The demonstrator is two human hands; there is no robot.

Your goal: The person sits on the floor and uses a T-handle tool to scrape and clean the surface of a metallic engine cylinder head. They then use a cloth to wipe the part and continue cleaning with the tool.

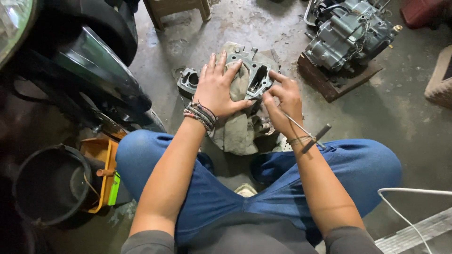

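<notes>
cylinder head [252, 75] on rag [240, 129], centre floor | engine [348, 33] at 1 o'clock | bucket [49, 186] at 8 o'clock | stool [176, 9] at 12 o'clock

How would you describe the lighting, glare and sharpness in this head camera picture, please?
Head view: soft, dim light on the concrete floor, with a faint sheen near the stool; the left hand, right hand and metal engine part are sharp; the motorcycle at left falls into deep shadow; wide-lens bending at the edges.

Motorbike repair workshop: stained concrete floor [400, 117], bare engine [351, 33] on wood block, motorbike [80, 61] nearby.
</notes>
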